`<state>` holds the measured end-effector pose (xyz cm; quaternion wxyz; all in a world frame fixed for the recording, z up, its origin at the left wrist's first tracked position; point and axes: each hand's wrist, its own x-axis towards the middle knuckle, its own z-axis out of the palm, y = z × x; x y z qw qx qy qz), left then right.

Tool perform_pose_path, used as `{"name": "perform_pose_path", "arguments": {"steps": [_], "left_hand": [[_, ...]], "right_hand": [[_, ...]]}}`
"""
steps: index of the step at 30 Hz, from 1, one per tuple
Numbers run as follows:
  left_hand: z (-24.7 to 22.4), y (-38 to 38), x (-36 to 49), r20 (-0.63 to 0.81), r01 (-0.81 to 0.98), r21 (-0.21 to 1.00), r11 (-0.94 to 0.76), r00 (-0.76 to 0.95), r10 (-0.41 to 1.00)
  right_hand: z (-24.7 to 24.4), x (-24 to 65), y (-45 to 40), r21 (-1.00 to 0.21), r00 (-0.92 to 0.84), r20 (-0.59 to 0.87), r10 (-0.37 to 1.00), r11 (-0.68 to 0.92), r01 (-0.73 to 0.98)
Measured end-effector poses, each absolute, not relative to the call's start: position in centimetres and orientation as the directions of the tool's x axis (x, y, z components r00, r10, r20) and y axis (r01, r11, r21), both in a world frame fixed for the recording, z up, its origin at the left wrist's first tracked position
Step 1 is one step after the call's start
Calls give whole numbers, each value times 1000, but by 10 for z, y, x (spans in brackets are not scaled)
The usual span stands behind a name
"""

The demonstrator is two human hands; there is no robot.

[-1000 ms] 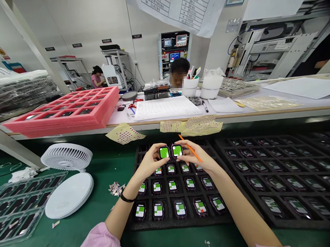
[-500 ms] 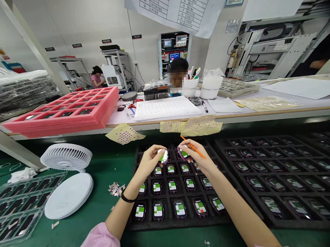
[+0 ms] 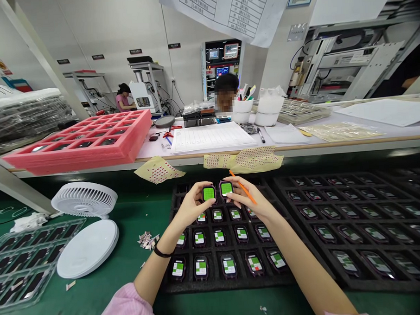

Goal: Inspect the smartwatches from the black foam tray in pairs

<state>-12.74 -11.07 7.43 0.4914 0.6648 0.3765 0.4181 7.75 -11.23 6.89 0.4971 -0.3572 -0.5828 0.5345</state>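
My left hand (image 3: 194, 203) grips a small square watch-like device (image 3: 209, 193) by its edges, its screen lit green. Beside it, a second device (image 3: 226, 188) with a green screen is held in my right hand (image 3: 244, 195). An orange stick (image 3: 242, 186) also rests in my right hand, slanting across the fingers. Both devices are upright, apart from each other, over the far rows of a black foam tray (image 3: 229, 285). Several devices with green and white screens (image 3: 229, 266) sit in its compartments.
A second black tray of devices (image 3: 377, 287) lies at right. On the left are a white fan (image 3: 87, 249), paper scraps (image 3: 147, 240) and clear plastic trays (image 3: 25, 267). A shelf (image 3: 192, 157) behind holds a pink foam tray (image 3: 126, 149) and papers. Two people sit farther back.
Both devices have been tilted up to face the camera, and their screens now show full green. My thumbs have shifted to the lower part of the devices, and the orange stick has moved slightly left.
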Motion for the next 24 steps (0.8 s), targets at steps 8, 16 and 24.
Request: {"name": "perform_pose_path", "arguments": {"steps": [8, 16, 24], "left_hand": [[75, -108, -127, 156, 28, 984, -175, 330, 931], [78, -111, -127, 144, 38, 986, -164, 319, 937], [78, -111, -128, 139, 44, 986, -160, 312, 940]], "right_hand": [[67, 82, -111, -972, -296, 216, 930, 177, -154], [66, 79, -111, -972, -262, 213, 941, 179, -149], [68, 77, -112, -984, -176, 152, 973, 131, -124]]}}
